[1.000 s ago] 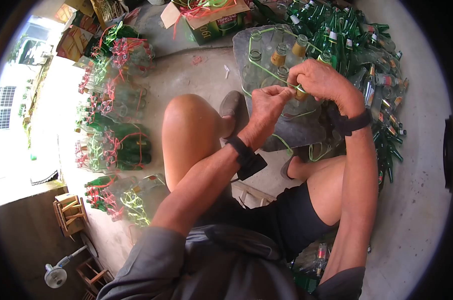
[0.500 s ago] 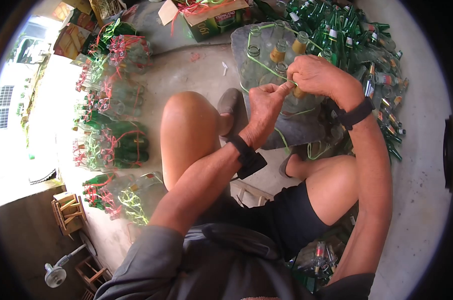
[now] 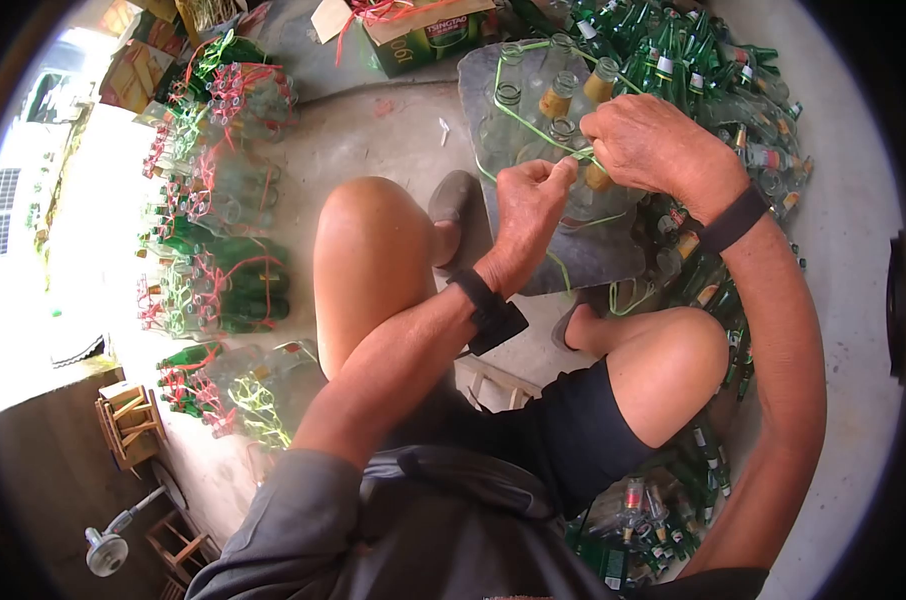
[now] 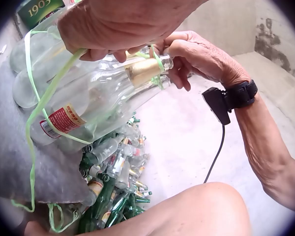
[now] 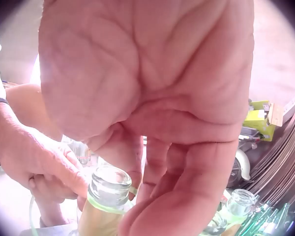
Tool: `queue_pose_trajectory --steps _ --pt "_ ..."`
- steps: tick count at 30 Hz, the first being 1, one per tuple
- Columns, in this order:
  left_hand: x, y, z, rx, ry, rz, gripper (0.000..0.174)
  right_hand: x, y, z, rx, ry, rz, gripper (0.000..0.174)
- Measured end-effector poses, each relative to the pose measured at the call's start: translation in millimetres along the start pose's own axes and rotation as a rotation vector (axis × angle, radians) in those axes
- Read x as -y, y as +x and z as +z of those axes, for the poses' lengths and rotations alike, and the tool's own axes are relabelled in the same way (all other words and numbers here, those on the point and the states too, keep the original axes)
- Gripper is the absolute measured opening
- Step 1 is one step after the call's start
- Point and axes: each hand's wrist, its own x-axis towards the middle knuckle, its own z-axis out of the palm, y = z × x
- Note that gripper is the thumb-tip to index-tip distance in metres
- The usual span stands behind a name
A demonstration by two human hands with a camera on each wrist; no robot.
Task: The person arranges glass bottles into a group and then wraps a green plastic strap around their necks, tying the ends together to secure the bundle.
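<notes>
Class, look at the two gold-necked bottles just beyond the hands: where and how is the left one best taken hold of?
Probably by its neck, from above, thumb and fingers around it just below the rim: the bottle stands upright with its slim neck accessible, while neighbouring bottles crowd its wider body.

In front of you, a grey slab carries a cluster of upright clear bottles, some with gold neck labels. A green strip runs around them, and a length of it lies across the slab's near part. The slab sits above a pale concrete floor. On the floor to your left stand rows of bottle bundles tied with red and green strips; to your right lies a heap of mostly green bottles. A small white scrap lies left of the slab.
</notes>
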Motion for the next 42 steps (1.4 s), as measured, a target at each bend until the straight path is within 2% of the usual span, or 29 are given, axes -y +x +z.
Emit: queue_pose_trajectory --steps 5,7,9,13,19,23,25,28,30,33,37,42 --pt "0 1 0 0.016 0.024 0.012 0.037 -7 -2 7 -0.065 0.001 -0.051 0.006" --pt "-2 1 0 0.024 0.018 0.016 0.037 -7 -2 4 -0.074 -0.007 -0.059 0.006" --pt "-3 1 -1 0.023 0.012 0.021 0.037 -7 -1 3 -0.018 -0.02 -0.041 0.015" --pt "-2 2 -2 0.056 0.04 0.063 0.037 -8 -3 2 -0.05 -0.047 -0.061 0.016" --pt "-5 0 2 0.062 0.083 0.157 0.038 -20 -10 -13 -0.05 -0.129 -0.004 0.007" --pt "-7 0 5 0.073 0.097 0.175 0.037 -31 -17 -16 -0.045 -0.004 0.06 0.014" --pt "-7 -1 9 0.009 0.074 0.278 0.03 -34 -17 -19 -0.068 0.003 0.085 0.016" --pt "-7 -1 9 0.025 0.091 0.291 0.03 -36 -14 -22 0.019 0.047 0.174 0.02" --pt "-8 -2 10 0.029 0.074 0.297 0.029 -42 -15 -12 -0.142 0.055 0.094 0.018" --pt "-9 -3 12 0.038 0.054 0.287 0.029 -48 -13 -5 -0.214 0.064 0.063 0.017" --pt "-7 -3 13 0.04 0.063 0.324 0.027 -55 -10 -1 -0.186 0.058 0.07 0.014" --pt "-7 -4 17 0.039 0.038 0.294 0.027 -64 -6 14 -0.37 0.083 -0.008 0.013"
